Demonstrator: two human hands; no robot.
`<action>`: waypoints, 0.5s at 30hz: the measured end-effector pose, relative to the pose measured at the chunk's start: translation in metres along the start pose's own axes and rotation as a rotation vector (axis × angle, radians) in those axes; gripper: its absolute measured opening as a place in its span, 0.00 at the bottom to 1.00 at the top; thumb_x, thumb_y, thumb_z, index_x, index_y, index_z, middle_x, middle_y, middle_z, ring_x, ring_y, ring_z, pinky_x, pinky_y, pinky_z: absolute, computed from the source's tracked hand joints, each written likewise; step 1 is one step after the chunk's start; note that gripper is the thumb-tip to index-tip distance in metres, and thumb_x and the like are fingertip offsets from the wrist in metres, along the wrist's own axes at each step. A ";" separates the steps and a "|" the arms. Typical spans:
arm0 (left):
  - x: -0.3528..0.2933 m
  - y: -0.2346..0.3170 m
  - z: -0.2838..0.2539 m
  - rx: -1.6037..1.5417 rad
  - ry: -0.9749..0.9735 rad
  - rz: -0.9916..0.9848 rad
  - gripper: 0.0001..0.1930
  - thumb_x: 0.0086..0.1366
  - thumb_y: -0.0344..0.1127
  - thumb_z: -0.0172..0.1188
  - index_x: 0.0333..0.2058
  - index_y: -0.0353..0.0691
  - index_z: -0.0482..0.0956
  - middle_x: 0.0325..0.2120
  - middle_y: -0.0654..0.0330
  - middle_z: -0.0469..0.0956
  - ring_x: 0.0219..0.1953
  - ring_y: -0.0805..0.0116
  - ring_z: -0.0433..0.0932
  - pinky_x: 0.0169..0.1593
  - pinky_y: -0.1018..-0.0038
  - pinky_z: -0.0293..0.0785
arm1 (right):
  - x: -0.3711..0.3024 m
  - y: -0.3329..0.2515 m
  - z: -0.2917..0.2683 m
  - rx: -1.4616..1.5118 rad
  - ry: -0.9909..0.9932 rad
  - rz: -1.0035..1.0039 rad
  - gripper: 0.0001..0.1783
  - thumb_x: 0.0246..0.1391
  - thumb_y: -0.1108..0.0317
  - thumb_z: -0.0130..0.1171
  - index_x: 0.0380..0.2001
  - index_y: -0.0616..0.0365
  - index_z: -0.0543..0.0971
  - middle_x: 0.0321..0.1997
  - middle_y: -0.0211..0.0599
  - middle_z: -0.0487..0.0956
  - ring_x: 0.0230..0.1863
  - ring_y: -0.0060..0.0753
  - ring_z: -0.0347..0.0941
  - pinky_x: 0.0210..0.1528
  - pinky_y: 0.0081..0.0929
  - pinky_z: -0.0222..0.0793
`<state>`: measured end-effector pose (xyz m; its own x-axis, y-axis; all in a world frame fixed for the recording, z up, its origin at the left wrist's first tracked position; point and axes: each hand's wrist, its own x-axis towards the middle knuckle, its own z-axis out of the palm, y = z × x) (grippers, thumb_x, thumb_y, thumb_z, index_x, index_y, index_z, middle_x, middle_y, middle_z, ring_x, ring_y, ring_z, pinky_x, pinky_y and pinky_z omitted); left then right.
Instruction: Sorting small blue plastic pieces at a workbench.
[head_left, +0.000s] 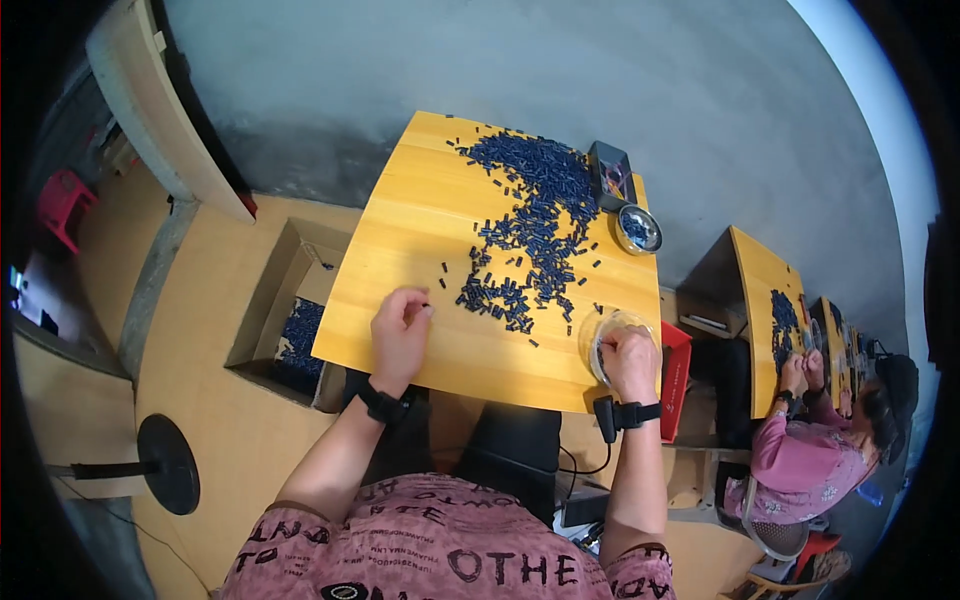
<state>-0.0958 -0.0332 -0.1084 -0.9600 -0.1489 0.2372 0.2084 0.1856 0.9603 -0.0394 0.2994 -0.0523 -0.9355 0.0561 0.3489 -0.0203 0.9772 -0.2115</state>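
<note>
Many short dark-blue cylinders (540,165); left hand (399,328) pinches one; right hand (632,362) inside clear plastic tub (592,350), grip indeterminable; silver bowl (651,236) beyond tub holds more.

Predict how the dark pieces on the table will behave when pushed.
The dark pieces will probably scatter, lying loose on the table. They seem light, being tiny compared with the left hand. Some may roll, as they look short and rod-like.

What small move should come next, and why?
Probably bring the right hand up out of the clear bowl toward the left hand: the right reaches into the bowl, while the left, apart from it, seems to pinch a small dark piece.
</note>
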 end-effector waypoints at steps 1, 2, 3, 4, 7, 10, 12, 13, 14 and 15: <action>0.008 -0.005 -0.001 0.026 0.062 0.038 0.08 0.58 0.22 0.61 0.37 0.36 0.74 0.39 0.54 0.80 0.39 0.62 0.79 0.44 0.71 0.75 | 0.000 -0.002 0.000 -0.011 0.008 0.009 0.01 0.40 0.74 0.62 0.20 0.58 0.81 0.26 0.44 0.80 0.32 0.50 0.76 0.37 0.42 0.73; 0.017 -0.009 0.000 0.020 0.062 0.040 0.08 0.58 0.22 0.61 0.37 0.36 0.74 0.39 0.54 0.80 0.39 0.62 0.79 0.44 0.71 0.75 | 0.000 -0.002 -0.003 -0.031 0.017 0.026 0.01 0.41 0.74 0.63 0.20 0.58 0.81 0.26 0.44 0.80 0.32 0.50 0.76 0.37 0.42 0.72; 0.025 -0.013 0.000 0.119 0.057 0.115 0.09 0.58 0.21 0.60 0.37 0.37 0.74 0.42 0.52 0.80 0.41 0.57 0.78 0.47 0.68 0.74 | 0.000 -0.003 -0.005 -0.035 0.019 0.026 0.01 0.41 0.74 0.63 0.20 0.58 0.81 0.26 0.44 0.80 0.32 0.50 0.76 0.37 0.42 0.72; 0.030 -0.016 0.002 0.217 0.051 0.190 0.10 0.57 0.20 0.59 0.37 0.38 0.73 0.44 0.50 0.79 0.44 0.52 0.78 0.49 0.65 0.73 | -0.001 -0.005 -0.008 0.014 0.013 0.062 0.02 0.41 0.72 0.64 0.22 0.58 0.82 0.26 0.44 0.80 0.32 0.50 0.77 0.37 0.43 0.72; 0.035 -0.008 0.018 0.110 -0.152 0.123 0.10 0.57 0.19 0.57 0.37 0.38 0.73 0.43 0.49 0.79 0.47 0.47 0.76 0.52 0.62 0.72 | -0.004 -0.013 -0.018 0.088 0.005 0.168 0.05 0.43 0.71 0.66 0.26 0.60 0.82 0.26 0.45 0.80 0.31 0.46 0.78 0.36 0.39 0.73; 0.027 0.002 0.031 0.070 -0.153 0.170 0.08 0.59 0.19 0.57 0.37 0.37 0.72 0.38 0.53 0.80 0.42 0.56 0.79 0.47 0.67 0.74 | -0.009 -0.020 -0.028 0.389 0.096 0.297 0.04 0.48 0.75 0.67 0.27 0.62 0.81 0.25 0.38 0.81 0.26 0.29 0.78 0.33 0.23 0.72; 0.015 0.024 0.028 -0.036 -0.168 0.070 0.07 0.61 0.21 0.57 0.38 0.36 0.72 0.37 0.55 0.81 0.40 0.63 0.80 0.45 0.71 0.75 | -0.017 -0.033 -0.038 0.665 0.114 0.373 0.04 0.50 0.75 0.66 0.29 0.62 0.81 0.25 0.34 0.80 0.26 0.24 0.76 0.32 0.20 0.71; 0.008 0.034 0.026 -0.134 -0.169 -0.031 0.06 0.63 0.22 0.57 0.39 0.34 0.72 0.35 0.57 0.81 0.38 0.69 0.80 0.44 0.75 0.76 | -0.020 -0.042 -0.042 0.951 0.131 0.434 0.04 0.52 0.75 0.66 0.30 0.62 0.81 0.26 0.29 0.80 0.27 0.19 0.75 0.31 0.18 0.70; -0.001 0.042 0.022 -0.137 -0.170 -0.039 0.06 0.63 0.22 0.57 0.39 0.34 0.72 0.35 0.57 0.81 0.38 0.69 0.80 0.44 0.75 0.76 | -0.023 -0.054 -0.048 1.108 0.103 0.385 0.03 0.55 0.75 0.65 0.33 0.61 0.81 0.27 0.23 0.78 0.28 0.13 0.72 0.31 0.15 0.68; -0.010 0.049 0.021 -0.286 -0.267 -0.124 0.06 0.64 0.22 0.57 0.39 0.34 0.73 0.35 0.58 0.81 0.37 0.72 0.80 0.43 0.76 0.77 | -0.029 -0.056 -0.045 1.182 0.071 0.368 0.03 0.55 0.76 0.64 0.34 0.60 0.81 0.28 0.27 0.80 0.28 0.15 0.74 0.31 0.15 0.68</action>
<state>-0.0799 -0.0023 -0.0663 -0.9881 0.1109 0.1066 0.0955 -0.1008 0.9903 0.0045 0.2518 -0.0094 -0.9324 0.3350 0.1355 -0.1008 0.1190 -0.9878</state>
